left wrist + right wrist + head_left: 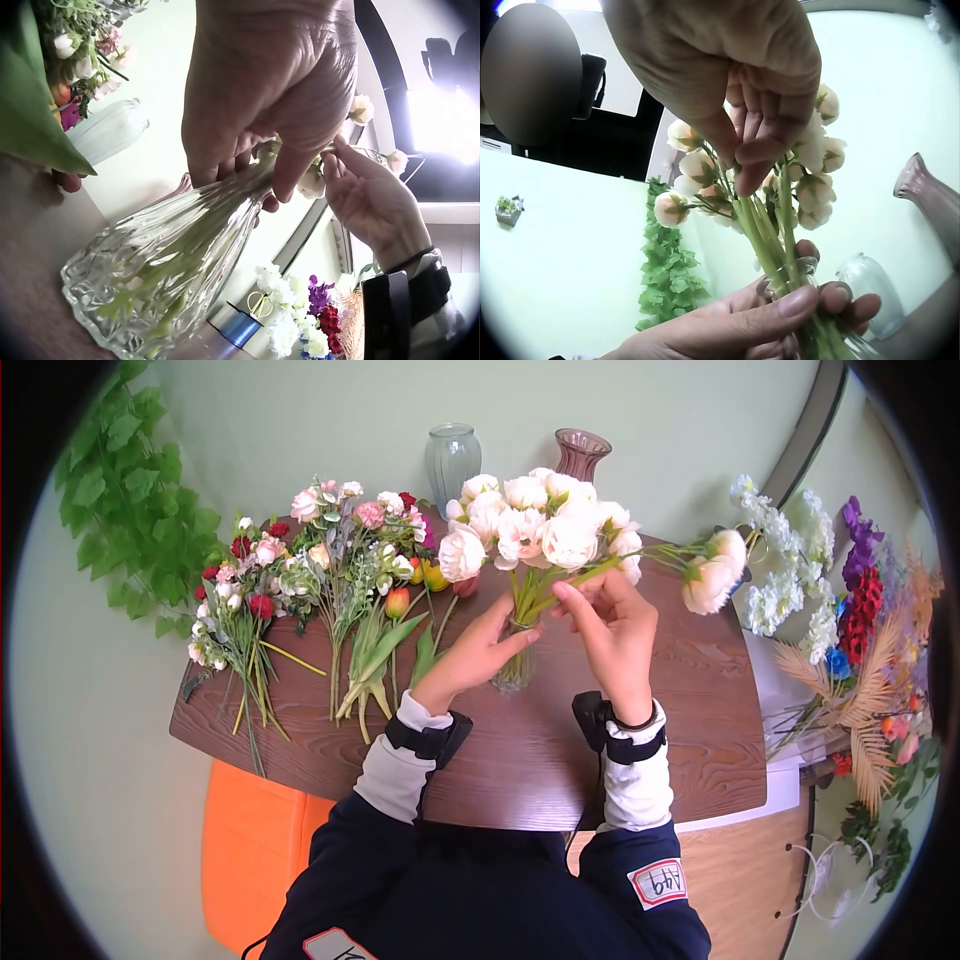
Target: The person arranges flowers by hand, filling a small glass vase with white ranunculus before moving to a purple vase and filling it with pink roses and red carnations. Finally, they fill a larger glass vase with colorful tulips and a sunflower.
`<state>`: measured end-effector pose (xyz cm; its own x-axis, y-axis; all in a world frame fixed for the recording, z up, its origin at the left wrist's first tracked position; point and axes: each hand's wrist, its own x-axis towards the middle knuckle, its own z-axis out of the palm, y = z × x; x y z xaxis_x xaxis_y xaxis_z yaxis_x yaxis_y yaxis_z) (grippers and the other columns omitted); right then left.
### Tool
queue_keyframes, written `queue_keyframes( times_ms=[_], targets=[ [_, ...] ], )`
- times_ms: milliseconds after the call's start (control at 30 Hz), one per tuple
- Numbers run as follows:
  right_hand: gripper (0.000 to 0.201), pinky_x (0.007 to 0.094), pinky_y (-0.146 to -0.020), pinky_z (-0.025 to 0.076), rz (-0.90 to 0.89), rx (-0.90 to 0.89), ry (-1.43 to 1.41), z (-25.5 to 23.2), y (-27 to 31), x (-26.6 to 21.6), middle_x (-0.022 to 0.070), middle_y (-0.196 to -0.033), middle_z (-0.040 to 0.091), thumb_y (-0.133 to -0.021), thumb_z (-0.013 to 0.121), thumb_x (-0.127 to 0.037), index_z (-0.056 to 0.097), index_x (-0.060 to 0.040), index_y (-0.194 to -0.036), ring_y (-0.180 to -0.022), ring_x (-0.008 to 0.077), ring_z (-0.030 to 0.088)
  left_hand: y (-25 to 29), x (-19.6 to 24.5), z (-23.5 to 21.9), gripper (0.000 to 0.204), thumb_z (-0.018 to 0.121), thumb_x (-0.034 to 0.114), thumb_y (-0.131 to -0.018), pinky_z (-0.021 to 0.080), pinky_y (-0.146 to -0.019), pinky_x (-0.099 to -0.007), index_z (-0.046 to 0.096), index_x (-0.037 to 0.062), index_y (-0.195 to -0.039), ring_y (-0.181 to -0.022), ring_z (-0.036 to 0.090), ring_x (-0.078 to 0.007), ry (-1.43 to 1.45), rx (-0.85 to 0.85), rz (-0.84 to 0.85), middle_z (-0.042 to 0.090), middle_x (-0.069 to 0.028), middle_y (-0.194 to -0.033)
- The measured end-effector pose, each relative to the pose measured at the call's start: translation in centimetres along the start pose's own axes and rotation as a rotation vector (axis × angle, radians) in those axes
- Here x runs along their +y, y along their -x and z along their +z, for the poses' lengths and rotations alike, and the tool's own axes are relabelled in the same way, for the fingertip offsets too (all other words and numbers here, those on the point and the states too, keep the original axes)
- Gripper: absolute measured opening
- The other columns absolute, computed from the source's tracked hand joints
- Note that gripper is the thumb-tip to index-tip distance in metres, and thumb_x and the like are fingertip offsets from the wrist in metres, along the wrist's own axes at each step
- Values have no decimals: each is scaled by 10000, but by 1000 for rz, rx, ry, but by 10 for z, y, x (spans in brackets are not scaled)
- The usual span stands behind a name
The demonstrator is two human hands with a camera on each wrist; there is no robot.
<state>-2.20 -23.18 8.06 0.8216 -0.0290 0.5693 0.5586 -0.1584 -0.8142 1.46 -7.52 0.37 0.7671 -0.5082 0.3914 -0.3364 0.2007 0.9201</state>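
Observation:
My left hand [478, 656] is curled round the neck of a clear glass vase [514, 674], which is ribbed in the left wrist view [154, 274]. Green stems [769, 236] pass through its mouth, and white and cream blossoms [568, 542] cluster above. Beside the bunch, my right hand [618, 638] pinches a green stem between thumb and fingers; cream blossoms [712, 582] on stems reach out to the right. The left wrist view shows my left hand [262, 90] over the vase neck and my right hand [375, 199] beyond.
Mixed flowers [345, 570] and tulips [397, 603] lie on the left of the brown table [690, 740]. Behind the bunch stand a pale glass vase [453, 465] and a pinkish one [580, 455]. More flowers [860, 620] are at the right, with an orange seat [250, 840] below left.

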Motion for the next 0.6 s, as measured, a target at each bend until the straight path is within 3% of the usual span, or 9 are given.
queue_keyframes(
  times_ms=[133, 200, 367, 433, 600],
  targets=[
    [136, 216, -513, 485, -51, -46, 61, 5, 0, 11, 68, -613, 621, -810, 666, -51, 560, 10, -750, -561, 96, 616, 2, 1, 2, 559, 515, 19, -897, 355, -994, -307, 247, 28, -1387, -1203, 406, -141, 45, 11, -33, 399, -58, -1320],
    [135, 221, -506, 478, -43, -66, 98, 7, 1, 15, 77, -608, 615, -802, 669, -47, 563, 11, -744, -548, 102, 612, 2, -4, 3, 525, 519, 36, -895, 390, -955, -290, 290, 37, -1368, -1112, 486, -139, 33, 60, 19, 489, -67, -1220],
    [149, 260, -494, 466, -45, -85, 198, 8, 1, 13, 94, -591, 602, -769, 691, -54, 570, 15, -714, -514, 146, 603, 1, -8, 2, 519, 530, 39, -891, 397, -939, -285, 302, 32, -1357, -1109, 483, -141, -7, 65, 22, 471, -79, -1235],
    [136, 222, -515, 443, -215, -116, 353, 4, 1, 21, 57, -632, 620, -791, 679, -56, 579, 17, -736, -574, 95, 588, 2, -6, 2, 517, 534, 40, -888, 398, -935, -284, 307, 29, -1353, -1114, 480, -142, -12, 80, 35, 462, -84, -1248],
    [151, 229, -515, 427, -124, -133, 380, 2, 2, 24, 55, -625, 601, -771, 703, -87, 593, 12, -740, -564, 102, 577, 2, -5, 2, 535, 537, 39, -886, 374, -968, -301, 291, 25, -1362, -1164, 445, -152, 3, 55, 21, 438, -84, -1283]
  ],
)
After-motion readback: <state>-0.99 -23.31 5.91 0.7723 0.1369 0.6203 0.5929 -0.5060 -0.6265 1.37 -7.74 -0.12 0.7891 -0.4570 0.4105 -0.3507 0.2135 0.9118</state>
